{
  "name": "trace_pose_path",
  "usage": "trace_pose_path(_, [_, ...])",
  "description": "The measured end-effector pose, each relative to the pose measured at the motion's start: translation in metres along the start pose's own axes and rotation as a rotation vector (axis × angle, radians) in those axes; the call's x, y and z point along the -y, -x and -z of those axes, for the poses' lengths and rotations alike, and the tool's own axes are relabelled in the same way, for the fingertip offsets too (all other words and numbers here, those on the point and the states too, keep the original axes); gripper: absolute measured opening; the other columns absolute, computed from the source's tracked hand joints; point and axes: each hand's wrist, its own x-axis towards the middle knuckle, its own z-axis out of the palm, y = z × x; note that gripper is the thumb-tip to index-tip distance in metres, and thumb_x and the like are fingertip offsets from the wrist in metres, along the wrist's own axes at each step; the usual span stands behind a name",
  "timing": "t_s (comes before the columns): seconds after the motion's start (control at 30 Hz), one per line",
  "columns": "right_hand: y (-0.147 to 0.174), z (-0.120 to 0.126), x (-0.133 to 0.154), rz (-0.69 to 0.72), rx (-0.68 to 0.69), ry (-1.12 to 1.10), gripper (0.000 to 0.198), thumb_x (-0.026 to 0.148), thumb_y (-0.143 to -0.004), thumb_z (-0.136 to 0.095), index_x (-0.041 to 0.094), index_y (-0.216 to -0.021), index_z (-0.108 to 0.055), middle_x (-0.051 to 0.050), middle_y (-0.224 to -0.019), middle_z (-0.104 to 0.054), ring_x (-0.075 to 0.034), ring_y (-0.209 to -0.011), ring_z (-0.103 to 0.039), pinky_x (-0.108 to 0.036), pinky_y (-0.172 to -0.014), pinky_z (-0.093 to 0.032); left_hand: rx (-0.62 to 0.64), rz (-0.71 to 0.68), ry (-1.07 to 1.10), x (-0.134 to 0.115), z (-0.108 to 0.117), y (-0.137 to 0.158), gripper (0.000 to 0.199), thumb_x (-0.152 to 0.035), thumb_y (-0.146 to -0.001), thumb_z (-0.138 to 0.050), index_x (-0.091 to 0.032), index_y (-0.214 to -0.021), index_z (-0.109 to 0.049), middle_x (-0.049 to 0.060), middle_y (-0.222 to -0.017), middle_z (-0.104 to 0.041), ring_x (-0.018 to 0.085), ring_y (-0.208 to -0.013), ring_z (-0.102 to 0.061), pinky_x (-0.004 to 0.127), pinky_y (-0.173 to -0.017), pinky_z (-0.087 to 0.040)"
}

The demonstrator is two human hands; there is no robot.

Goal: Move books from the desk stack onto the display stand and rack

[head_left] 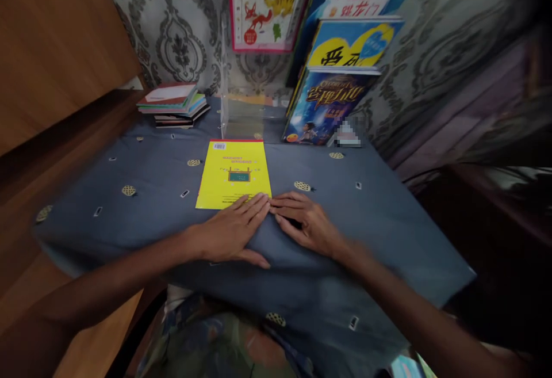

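A thin yellow book (215,178) lies flat on the cloth-covered table, its barcode at the far left corner and a small green board picture in the middle. My left hand (228,231) is spread flat, fingertips pressing on the near right part of the cover, with the thumb out on the cloth. Right beside it, my right hand (308,222) has its fingers bent together at the book's near right corner, the thumb close below the forefinger. The fingertips of both hands nearly meet there and hide that corner.
A patterned blue-grey cloth covers the table (366,205). Stacked books (176,105) sit at the back left. A clear acrylic stand (241,116) is behind the yellow book. Several upright books (328,102) lean at the back right. A pink-edged picture book (271,7) stands at the wall.
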Motion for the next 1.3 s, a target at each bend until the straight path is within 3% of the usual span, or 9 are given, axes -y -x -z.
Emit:
trace_pose_path(0.13, [0.001, 0.004, 0.003, -0.036, -0.029, -0.037, 0.029, 0.020, -0.094, -0.051, 0.022, -0.107, -0.077, -0.008, -0.106, -0.078, -0.024, -0.102, -0.070, -0.046, -0.091, -0.057, -0.033, 0.005, 0.016, -0.002, -0.004, -0.001, 0.104, -0.079, -0.092, -0.029, -0.005, -0.160, -0.003, 0.023, -0.165, -0.008, 0.029, -0.155, -0.003, 0.042, -0.126, -0.009])
trace_pose_path(0.3, [-0.015, 0.002, 0.007, -0.251, -0.155, -0.047, 0.034, 0.028, -0.100, -0.044, 0.022, -0.105, -0.077, -0.009, -0.104, -0.079, -0.023, -0.097, -0.072, -0.045, -0.092, -0.056, -0.110, 0.010, 0.021, -0.002, -0.010, 0.001, 0.099, -0.079, -0.092, -0.027, -0.008, -0.160, -0.009, 0.022, -0.165, -0.015, 0.029, -0.155, -0.009, 0.043, -0.125, -0.010])
trace_pose_path(0.37, [-0.034, -0.007, 0.010, -0.237, -0.065, -0.048, 0.036, 0.031, -0.101, -0.043, 0.020, -0.115, -0.074, -0.011, -0.118, -0.075, -0.025, -0.112, -0.069, -0.046, -0.100, -0.053, -0.147, 0.017, 0.031, -0.002, -0.012, 0.000, 0.098, -0.079, -0.092, -0.031, -0.007, -0.158, -0.020, 0.023, -0.163, -0.023, 0.031, -0.154, -0.015, 0.045, -0.125, -0.014])
trace_pose_path(0.47, [-0.072, -0.026, 0.010, -0.142, 0.225, -0.038, 0.041, 0.038, -0.102, -0.044, 0.019, -0.133, -0.064, -0.011, -0.138, -0.064, -0.025, -0.135, -0.054, -0.047, -0.115, -0.039, -0.164, 0.038, 0.069, -0.004, -0.014, -0.001, 0.094, -0.078, -0.090, -0.040, -0.007, -0.152, -0.035, 0.023, -0.157, -0.038, 0.035, -0.149, -0.031, 0.046, -0.122, -0.025])
trace_pose_path(0.57, [-0.109, -0.042, 0.000, -0.131, 0.388, 0.026, 0.049, 0.043, -0.103, -0.043, 0.019, -0.144, -0.052, -0.011, -0.153, -0.049, -0.023, -0.147, -0.038, -0.046, -0.123, -0.025, -0.180, 0.048, 0.093, -0.005, -0.014, 0.000, 0.095, -0.078, -0.090, -0.042, -0.008, -0.154, -0.033, 0.022, -0.158, -0.036, 0.035, -0.149, -0.032, 0.046, -0.121, -0.028])
trace_pose_path(0.77, [-0.148, -0.057, -0.039, -0.311, 0.301, 0.215, 0.052, 0.039, -0.102, -0.048, 0.015, -0.148, -0.046, -0.012, -0.159, -0.040, -0.021, -0.150, -0.032, -0.039, -0.124, -0.022, -0.191, 0.017, 0.099, -0.003, -0.016, 0.001, 0.099, -0.079, -0.091, -0.031, -0.010, -0.160, -0.015, 0.020, -0.164, -0.019, 0.032, -0.154, -0.016, 0.046, -0.126, -0.017])
trace_pose_path(1.07, [-0.138, -0.043, -0.064, -0.575, 0.127, 0.346, 0.045, 0.030, -0.103, -0.040, 0.006, -0.140, -0.050, -0.023, -0.154, -0.044, -0.028, -0.148, -0.036, -0.045, -0.120, -0.028, -0.167, 0.019, 0.129, -0.001, -0.016, 0.002, 0.100, -0.079, -0.091, -0.031, -0.011, -0.161, -0.010, 0.018, -0.166, -0.011, 0.030, -0.154, -0.010, 0.045, -0.127, -0.013])
trace_pose_path(1.2, [-0.119, -0.037, -0.059, -0.598, 0.130, 0.372, 0.048, 0.029, -0.102, -0.040, 0.003, -0.142, -0.048, -0.023, -0.155, -0.043, -0.029, -0.147, -0.036, -0.044, -0.120, -0.030, -0.170, 0.002, 0.176, -0.002, -0.012, 0.003, 0.100, -0.077, -0.091, -0.037, -0.014, -0.162, -0.005, 0.017, -0.165, -0.009, 0.031, -0.154, -0.009, 0.048, -0.127, -0.016])
trace_pose_path(1.3, [-0.099, -0.036, -0.051, -0.551, 0.153, 0.381, 0.050, 0.029, -0.102, -0.039, 0.005, -0.145, -0.047, -0.021, -0.155, -0.043, -0.031, -0.147, -0.037, -0.049, -0.119, -0.032, -0.161, -0.015, 0.218, 0.006, -0.006, 0.006, 0.094, -0.071, -0.093, -0.045, -0.019, -0.162, -0.007, 0.013, -0.165, -0.017, 0.030, -0.153, -0.019, 0.045, -0.125, -0.025])
